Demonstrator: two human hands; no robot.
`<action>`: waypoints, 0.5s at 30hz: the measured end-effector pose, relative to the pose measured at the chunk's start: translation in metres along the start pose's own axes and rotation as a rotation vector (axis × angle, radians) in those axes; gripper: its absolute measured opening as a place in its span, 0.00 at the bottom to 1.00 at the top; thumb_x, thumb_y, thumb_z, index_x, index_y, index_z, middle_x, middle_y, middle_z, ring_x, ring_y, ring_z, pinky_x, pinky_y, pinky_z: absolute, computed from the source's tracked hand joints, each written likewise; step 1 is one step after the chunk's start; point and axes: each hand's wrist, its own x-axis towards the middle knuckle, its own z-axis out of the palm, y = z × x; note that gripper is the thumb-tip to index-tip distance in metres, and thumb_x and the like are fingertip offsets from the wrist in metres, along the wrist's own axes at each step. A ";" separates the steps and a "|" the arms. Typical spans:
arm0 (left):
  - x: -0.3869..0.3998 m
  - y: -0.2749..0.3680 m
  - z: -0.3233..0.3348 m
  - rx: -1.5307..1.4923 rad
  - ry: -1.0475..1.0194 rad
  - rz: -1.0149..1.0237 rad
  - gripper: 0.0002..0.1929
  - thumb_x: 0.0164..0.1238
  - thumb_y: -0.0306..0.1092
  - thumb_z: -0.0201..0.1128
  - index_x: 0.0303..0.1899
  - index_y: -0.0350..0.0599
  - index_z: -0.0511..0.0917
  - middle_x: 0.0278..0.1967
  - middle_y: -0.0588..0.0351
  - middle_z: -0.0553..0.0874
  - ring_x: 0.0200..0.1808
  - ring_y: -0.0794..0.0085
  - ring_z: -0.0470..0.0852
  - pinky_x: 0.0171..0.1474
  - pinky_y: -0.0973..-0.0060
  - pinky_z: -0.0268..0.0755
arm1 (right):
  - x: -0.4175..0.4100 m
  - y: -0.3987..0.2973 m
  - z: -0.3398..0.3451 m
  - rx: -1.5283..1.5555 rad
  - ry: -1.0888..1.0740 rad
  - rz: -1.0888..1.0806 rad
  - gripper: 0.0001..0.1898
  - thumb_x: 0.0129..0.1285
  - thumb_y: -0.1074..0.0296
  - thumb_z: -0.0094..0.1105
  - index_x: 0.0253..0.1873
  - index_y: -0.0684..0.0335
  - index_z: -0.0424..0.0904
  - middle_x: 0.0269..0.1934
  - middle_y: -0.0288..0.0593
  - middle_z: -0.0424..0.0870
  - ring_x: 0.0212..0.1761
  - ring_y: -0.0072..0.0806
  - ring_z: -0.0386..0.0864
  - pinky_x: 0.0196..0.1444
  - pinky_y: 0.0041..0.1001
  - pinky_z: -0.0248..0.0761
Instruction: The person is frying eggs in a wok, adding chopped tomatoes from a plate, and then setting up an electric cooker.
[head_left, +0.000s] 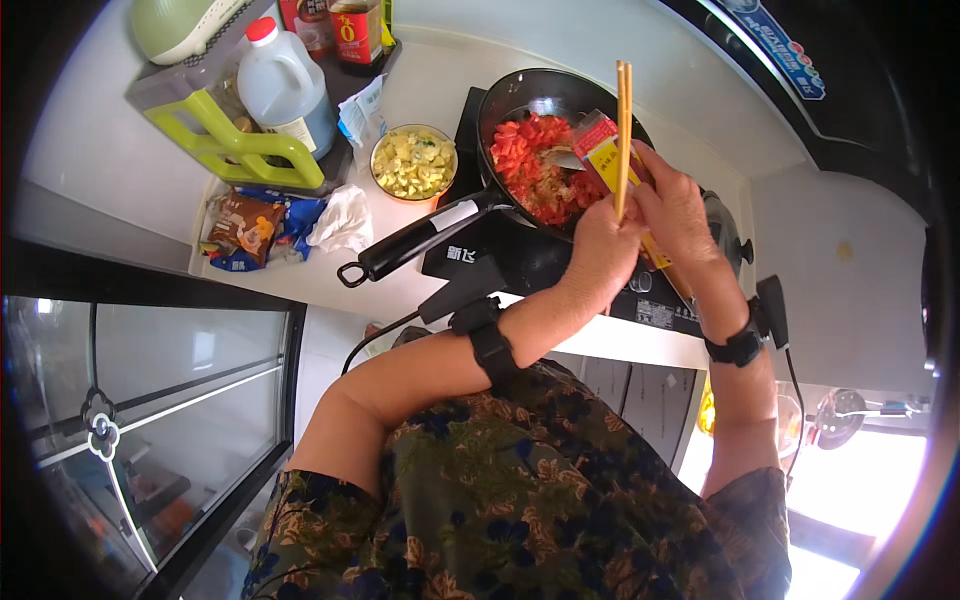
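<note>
A black frying pan (525, 86) with chopped tomatoes (525, 142) and a brownish crumbly heap (551, 187) in it sits on a black induction cooker (469, 251). My left hand (606, 244) grips a pair of wooden chopsticks (624, 127), their free ends pointing away from me. Beside it, touching, my right hand (670, 202) holds a red and yellow packet (604, 157) slanted over the pan. A metal spatula head (566, 160) rests among the tomatoes. Under the packet its wooden handle (679, 283) runs toward the counter edge; whether a hand touches it is hidden.
Left of the pan stands a bowl of cooked egg pieces (414, 161). The pan handle (420, 238) juts toward the front left. Food packets (247, 225), crumpled tissue (343, 219), a green-handled rack (225, 142) and a large jug (289, 94) lie farther left. A glass lid (724, 225) is at right.
</note>
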 end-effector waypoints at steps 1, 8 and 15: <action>0.004 0.001 0.003 -0.072 -0.030 -0.028 0.07 0.65 0.28 0.47 0.31 0.36 0.72 0.26 0.59 0.75 0.28 0.78 0.72 0.31 0.77 0.65 | 0.005 -0.001 -0.004 -0.026 -0.019 0.032 0.24 0.53 0.69 0.51 0.58 0.60 0.70 0.39 0.56 0.80 0.43 0.51 0.78 0.47 0.40 0.71; -0.001 0.011 -0.003 -0.091 -0.022 0.023 0.07 0.61 0.25 0.48 0.29 0.36 0.75 0.26 0.49 0.81 0.30 0.70 0.79 0.37 0.73 0.70 | -0.004 -0.010 -0.006 0.092 -0.058 0.192 0.23 0.54 0.69 0.51 0.58 0.61 0.69 0.37 0.53 0.81 0.39 0.41 0.81 0.44 0.33 0.72; 0.008 0.025 -0.014 0.245 0.066 0.208 0.10 0.52 0.22 0.49 0.33 0.39 0.79 0.30 0.43 0.82 0.35 0.53 0.82 0.42 0.64 0.73 | -0.008 0.005 0.020 0.960 0.283 0.139 0.17 0.60 0.73 0.53 0.55 0.66 0.67 0.40 0.42 0.78 0.39 0.23 0.76 0.41 0.22 0.70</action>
